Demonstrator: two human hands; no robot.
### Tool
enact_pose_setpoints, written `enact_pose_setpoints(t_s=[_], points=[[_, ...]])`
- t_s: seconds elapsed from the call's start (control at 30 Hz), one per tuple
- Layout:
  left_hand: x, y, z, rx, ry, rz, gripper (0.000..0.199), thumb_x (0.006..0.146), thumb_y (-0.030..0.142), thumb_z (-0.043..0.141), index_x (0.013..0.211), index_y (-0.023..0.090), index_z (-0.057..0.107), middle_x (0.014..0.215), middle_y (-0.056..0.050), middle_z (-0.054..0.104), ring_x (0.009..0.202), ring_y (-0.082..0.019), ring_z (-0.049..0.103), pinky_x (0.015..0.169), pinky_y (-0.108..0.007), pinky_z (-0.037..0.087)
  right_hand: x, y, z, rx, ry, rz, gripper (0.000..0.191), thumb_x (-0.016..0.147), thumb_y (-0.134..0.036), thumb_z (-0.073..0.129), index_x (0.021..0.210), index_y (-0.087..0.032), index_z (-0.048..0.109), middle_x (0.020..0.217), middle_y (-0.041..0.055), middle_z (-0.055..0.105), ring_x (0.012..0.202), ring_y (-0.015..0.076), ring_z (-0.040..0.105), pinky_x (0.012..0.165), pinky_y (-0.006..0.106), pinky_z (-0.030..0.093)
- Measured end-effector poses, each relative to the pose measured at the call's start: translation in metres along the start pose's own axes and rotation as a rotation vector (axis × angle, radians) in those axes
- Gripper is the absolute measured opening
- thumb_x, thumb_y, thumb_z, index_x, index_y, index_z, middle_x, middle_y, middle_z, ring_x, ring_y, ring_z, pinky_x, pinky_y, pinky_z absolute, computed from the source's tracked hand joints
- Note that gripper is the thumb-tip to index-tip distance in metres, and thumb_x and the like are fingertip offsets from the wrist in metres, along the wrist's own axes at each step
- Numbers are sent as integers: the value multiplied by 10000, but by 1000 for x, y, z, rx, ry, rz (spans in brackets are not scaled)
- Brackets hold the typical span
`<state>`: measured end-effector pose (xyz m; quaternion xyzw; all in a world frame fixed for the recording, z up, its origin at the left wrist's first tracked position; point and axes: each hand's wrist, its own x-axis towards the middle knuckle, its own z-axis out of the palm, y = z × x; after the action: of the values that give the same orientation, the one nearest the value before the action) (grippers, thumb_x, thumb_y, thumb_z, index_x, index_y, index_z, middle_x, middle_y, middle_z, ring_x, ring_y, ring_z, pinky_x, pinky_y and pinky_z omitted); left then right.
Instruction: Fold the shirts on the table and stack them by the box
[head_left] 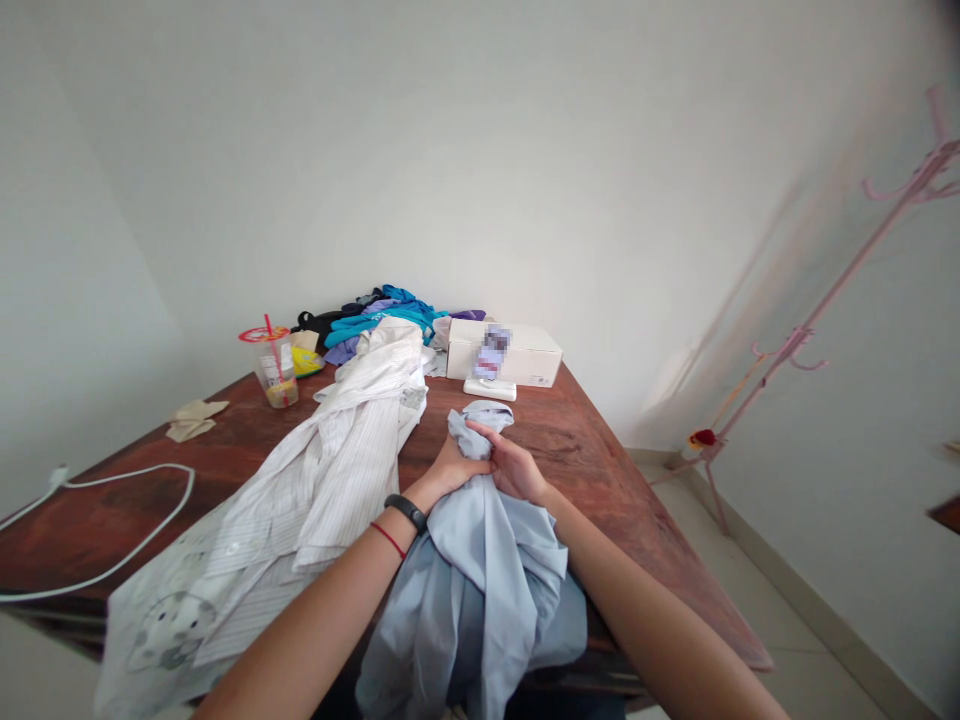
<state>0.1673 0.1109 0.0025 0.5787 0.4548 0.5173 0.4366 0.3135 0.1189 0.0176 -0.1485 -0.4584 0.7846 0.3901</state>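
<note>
Left forearm point(319, 625): black wristband point(406, 513), thin red cord point(388, 541); dark clothing point(574, 704) below, perhaps trousers.

A passage runs along the right edge of the surface point(645, 540); box point(536, 355) and heap point(390, 315) block the far edge, striped garment point(360, 430) and cup point(279, 370) the left, grey cloth point(487, 580) the near.

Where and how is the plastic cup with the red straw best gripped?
Grip the cup around its wall just below the lid, probably from the near left side: it stands on its base and narrows downward, the straw sticks out on top, and a yellow packet lies close on its right.
</note>
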Motion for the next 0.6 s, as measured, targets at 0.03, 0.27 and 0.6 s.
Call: enact_pose_setpoints(t_s=[0.03,0.27,0.6], points=[[0,-1,0,0,3,-5,864,603,75,795,1399,155,470,1388,-170,582,1290,-332,553,1117,-439,394,0,0,0,8,-1,4,454,868,-441,622,1279,-255,667,1375,34,657,1357,264,531,1207,444,306],[2,-2,1,-14,8,-5,956,586,78,795,1453,152,399,1438,-184,537,1341,-341,509,1146,-451,352,2,-1,-1,29,22,29,455,892,-457,573,1284,-243,662,1343,48,676,1303,268,577,1176,460,344],[0,-2,0,-33,-25,5,886,587,75,804,1393,177,449,1441,-172,545,1347,-337,508,1152,-444,351,0,-6,2,50,16,66,513,905,-551,525,1288,-232,649,1273,75,708,1301,279,581,1172,472,339]])
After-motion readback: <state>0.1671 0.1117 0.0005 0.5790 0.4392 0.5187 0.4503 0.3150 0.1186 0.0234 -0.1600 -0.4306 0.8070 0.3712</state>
